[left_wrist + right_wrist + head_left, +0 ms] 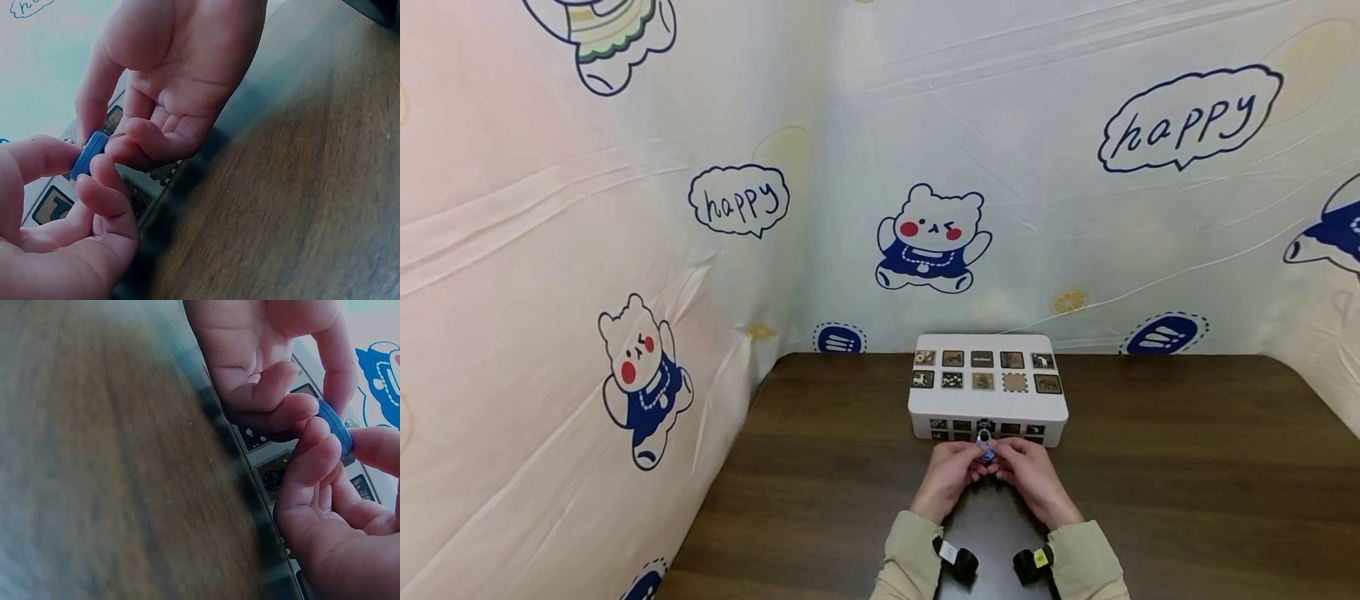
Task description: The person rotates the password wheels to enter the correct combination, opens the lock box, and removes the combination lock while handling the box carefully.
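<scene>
Left hand and right hand, from where I stand, both pinch small blue padlock between thumbs and fingers, lower centre of frame, shackle up by front face of white box. Picture tiles on box. Pale sleeves at bottom edge. Brown table beneath; bear-printed cloth fills upper frame.

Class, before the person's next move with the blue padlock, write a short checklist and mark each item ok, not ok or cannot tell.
1. Left hand pinches padlock: ok.
2. Right hand pinches it too: ok.
3. Box rests on table: ok.
4. Box closed: ok.
5. Padlock at the box's front: ok.
6. Shackle through clasp: cannot tell, too small.
</scene>
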Action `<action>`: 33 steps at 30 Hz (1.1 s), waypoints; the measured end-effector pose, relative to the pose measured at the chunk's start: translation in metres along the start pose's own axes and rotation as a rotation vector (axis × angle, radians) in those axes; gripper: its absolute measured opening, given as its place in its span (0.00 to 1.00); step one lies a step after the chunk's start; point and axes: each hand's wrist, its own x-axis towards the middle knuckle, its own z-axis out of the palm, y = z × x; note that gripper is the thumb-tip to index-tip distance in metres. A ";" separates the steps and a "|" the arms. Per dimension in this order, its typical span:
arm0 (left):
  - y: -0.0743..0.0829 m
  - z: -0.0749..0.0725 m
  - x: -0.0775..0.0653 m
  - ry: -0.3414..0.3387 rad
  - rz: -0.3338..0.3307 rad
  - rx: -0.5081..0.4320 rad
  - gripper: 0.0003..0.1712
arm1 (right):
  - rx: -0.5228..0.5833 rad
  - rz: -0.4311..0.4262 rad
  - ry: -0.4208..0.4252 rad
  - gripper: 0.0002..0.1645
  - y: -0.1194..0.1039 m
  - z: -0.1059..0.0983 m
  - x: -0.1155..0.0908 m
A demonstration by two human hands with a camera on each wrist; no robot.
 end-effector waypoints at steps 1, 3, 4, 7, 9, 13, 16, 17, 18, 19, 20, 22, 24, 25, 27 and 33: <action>0.000 0.000 0.000 0.000 0.000 0.000 0.10 | 0.000 -0.001 0.002 0.16 0.000 0.000 0.000; -0.001 -0.001 -0.001 -0.001 -0.004 0.000 0.10 | -0.002 -0.002 0.002 0.16 0.000 0.000 -0.001; 0.000 -0.001 -0.001 -0.004 -0.008 -0.003 0.10 | -0.003 -0.002 0.002 0.15 0.000 0.000 -0.001; 0.000 -0.002 -0.002 -0.013 -0.016 -0.009 0.10 | -0.004 -0.002 0.000 0.15 0.000 0.000 -0.001; 0.000 -0.003 -0.002 -0.021 -0.019 -0.012 0.10 | -0.003 -0.003 -0.003 0.15 0.000 0.000 -0.001; 0.000 -0.003 0.000 -0.013 -0.037 -0.024 0.09 | -0.001 -0.003 -0.012 0.16 -0.002 -0.001 0.000; 0.001 -0.004 0.002 0.007 -0.059 -0.033 0.10 | -0.002 -0.004 -0.012 0.16 -0.003 -0.001 0.000; 0.001 -0.004 0.002 0.013 -0.064 -0.034 0.11 | -0.003 -0.004 -0.014 0.16 -0.004 -0.001 0.000; 0.002 -0.004 0.002 0.020 -0.071 -0.036 0.12 | -0.003 -0.003 -0.013 0.16 -0.004 -0.001 0.000; 0.002 -0.005 0.003 0.026 -0.077 -0.036 0.12 | -0.003 -0.003 -0.011 0.16 -0.004 -0.001 -0.001; 0.002 -0.005 0.003 0.029 -0.083 -0.036 0.13 | -0.003 -0.002 -0.010 0.16 -0.004 -0.001 -0.001; 0.002 -0.005 0.003 0.032 -0.092 -0.032 0.13 | -0.005 0.001 -0.012 0.16 -0.005 -0.001 -0.001; 0.002 -0.005 0.004 0.033 -0.099 -0.031 0.12 | -0.002 0.003 -0.012 0.16 -0.004 -0.001 -0.001; 0.002 -0.005 0.004 0.030 -0.097 -0.030 0.12 | -0.002 0.005 -0.013 0.16 -0.004 -0.001 -0.001; 0.002 -0.005 0.003 0.028 -0.093 -0.022 0.13 | -0.001 0.008 -0.012 0.16 -0.004 -0.001 0.000; 0.001 -0.002 0.001 0.028 -0.075 0.005 0.14 | 0.000 0.016 -0.008 0.16 -0.003 -0.001 0.000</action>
